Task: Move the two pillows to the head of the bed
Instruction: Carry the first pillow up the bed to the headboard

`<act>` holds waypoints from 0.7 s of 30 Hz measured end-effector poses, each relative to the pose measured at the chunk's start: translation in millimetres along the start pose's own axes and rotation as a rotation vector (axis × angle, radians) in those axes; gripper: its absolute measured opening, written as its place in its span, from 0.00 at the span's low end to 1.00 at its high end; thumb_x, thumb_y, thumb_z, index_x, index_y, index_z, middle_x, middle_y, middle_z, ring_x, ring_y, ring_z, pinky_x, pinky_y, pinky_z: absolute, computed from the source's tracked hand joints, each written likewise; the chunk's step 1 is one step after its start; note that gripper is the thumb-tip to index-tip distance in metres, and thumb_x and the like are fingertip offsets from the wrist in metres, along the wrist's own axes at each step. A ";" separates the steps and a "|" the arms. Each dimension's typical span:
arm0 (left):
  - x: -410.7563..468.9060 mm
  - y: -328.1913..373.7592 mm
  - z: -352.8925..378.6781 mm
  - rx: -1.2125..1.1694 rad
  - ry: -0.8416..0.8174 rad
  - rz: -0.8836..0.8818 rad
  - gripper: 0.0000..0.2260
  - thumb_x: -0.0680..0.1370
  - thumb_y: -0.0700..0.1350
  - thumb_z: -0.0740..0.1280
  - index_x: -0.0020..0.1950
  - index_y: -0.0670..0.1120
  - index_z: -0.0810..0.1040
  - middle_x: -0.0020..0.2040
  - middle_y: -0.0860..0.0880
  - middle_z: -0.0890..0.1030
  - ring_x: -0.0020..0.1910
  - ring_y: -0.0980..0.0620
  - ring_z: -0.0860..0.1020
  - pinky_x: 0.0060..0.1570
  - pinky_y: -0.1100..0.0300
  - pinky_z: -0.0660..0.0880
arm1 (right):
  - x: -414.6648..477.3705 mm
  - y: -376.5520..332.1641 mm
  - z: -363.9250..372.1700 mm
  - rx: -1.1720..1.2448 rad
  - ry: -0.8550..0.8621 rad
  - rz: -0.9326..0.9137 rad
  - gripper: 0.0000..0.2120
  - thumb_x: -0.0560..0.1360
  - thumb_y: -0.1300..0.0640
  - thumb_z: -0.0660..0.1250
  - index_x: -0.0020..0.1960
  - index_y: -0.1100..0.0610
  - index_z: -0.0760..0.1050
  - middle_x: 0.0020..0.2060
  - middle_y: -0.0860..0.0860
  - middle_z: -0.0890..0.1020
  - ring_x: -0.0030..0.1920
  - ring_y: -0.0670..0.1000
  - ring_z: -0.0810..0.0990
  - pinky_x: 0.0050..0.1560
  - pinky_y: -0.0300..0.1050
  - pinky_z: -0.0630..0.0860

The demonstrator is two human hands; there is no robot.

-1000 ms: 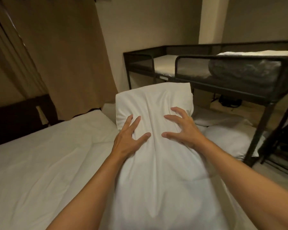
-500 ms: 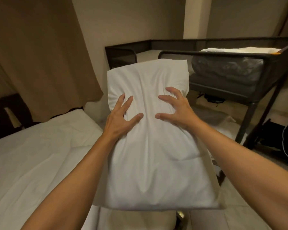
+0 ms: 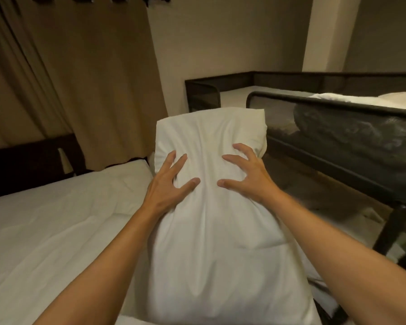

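A long white pillow (image 3: 220, 242) is held up in front of me, lengthwise, its far end pointing away. My left hand (image 3: 168, 186) presses into its upper left part with fingers spread and clutching the fabric. My right hand (image 3: 246, 174) grips the upper right part the same way. The bed (image 3: 45, 231) with a white sheet lies to my left, and its dark headboard (image 3: 31, 158) stands at the far left. A second pillow is not visible.
A brown curtain (image 3: 80, 78) hangs behind the bed. A black metal bunk frame (image 3: 338, 109) with a grey mattress stands on the right, one leg (image 3: 394, 226) near my right forearm. A beige wall pillar rises behind it.
The view has swung left, so the headboard and curtain show again. The pillow stays gripped in both hands and now hangs nearer the bed's right edge.
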State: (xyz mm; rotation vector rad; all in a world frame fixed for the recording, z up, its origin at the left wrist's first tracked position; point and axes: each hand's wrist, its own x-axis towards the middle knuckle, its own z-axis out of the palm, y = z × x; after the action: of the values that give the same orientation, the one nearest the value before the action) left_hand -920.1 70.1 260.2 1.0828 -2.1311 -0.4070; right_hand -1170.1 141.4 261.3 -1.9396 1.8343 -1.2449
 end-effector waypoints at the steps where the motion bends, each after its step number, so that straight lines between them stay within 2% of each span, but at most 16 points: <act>1: 3.7 4.4 7.0 0.010 0.014 -0.005 0.34 0.74 0.68 0.66 0.78 0.63 0.60 0.80 0.61 0.51 0.77 0.58 0.55 0.69 0.60 0.58 | 5.5 8.1 -5.5 0.007 -0.010 -0.013 0.35 0.64 0.32 0.73 0.69 0.39 0.72 0.75 0.38 0.56 0.76 0.55 0.56 0.74 0.60 0.60; 4: 15.8 12.5 24.6 0.032 0.039 -0.030 0.34 0.74 0.68 0.66 0.78 0.64 0.60 0.80 0.62 0.51 0.75 0.63 0.55 0.68 0.60 0.59 | 21.7 31.5 -15.3 0.027 -0.032 -0.037 0.35 0.64 0.31 0.73 0.69 0.39 0.72 0.75 0.37 0.56 0.75 0.55 0.56 0.73 0.59 0.61; 8: 35.3 15.1 44.8 0.067 0.063 -0.052 0.34 0.74 0.69 0.65 0.77 0.65 0.59 0.80 0.63 0.50 0.72 0.66 0.53 0.67 0.60 0.58 | 47.9 63.3 -18.6 0.048 -0.057 -0.074 0.37 0.62 0.27 0.70 0.68 0.37 0.71 0.74 0.35 0.56 0.76 0.55 0.55 0.74 0.63 0.61; 13: 71.9 6.8 65.5 0.091 0.107 -0.094 0.34 0.74 0.68 0.65 0.77 0.65 0.59 0.80 0.63 0.50 0.76 0.61 0.55 0.68 0.59 0.58 | 95.2 93.6 -19.0 0.070 -0.106 -0.126 0.34 0.65 0.33 0.74 0.69 0.39 0.71 0.75 0.36 0.56 0.76 0.52 0.56 0.74 0.58 0.60; 15: 90.0 2.1 75.2 0.110 0.132 -0.095 0.33 0.74 0.68 0.65 0.77 0.65 0.59 0.80 0.63 0.50 0.75 0.62 0.54 0.68 0.58 0.58 | 117.2 106.3 -18.0 0.083 -0.109 -0.149 0.34 0.65 0.33 0.74 0.69 0.38 0.72 0.75 0.36 0.56 0.76 0.52 0.57 0.74 0.57 0.61; 21: 156.2 -8.3 99.3 0.111 0.167 -0.111 0.34 0.74 0.70 0.64 0.77 0.66 0.59 0.80 0.64 0.49 0.73 0.65 0.53 0.68 0.58 0.58 | 189.2 142.2 -25.1 0.064 -0.145 -0.170 0.35 0.64 0.31 0.73 0.68 0.36 0.70 0.73 0.32 0.54 0.77 0.53 0.53 0.75 0.61 0.59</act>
State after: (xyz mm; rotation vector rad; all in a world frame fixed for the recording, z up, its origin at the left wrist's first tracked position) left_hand -1048.8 -63.0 255.3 1.2573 -1.9709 -0.2426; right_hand -1313.8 -48.2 266.1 -2.1268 1.5693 -1.1598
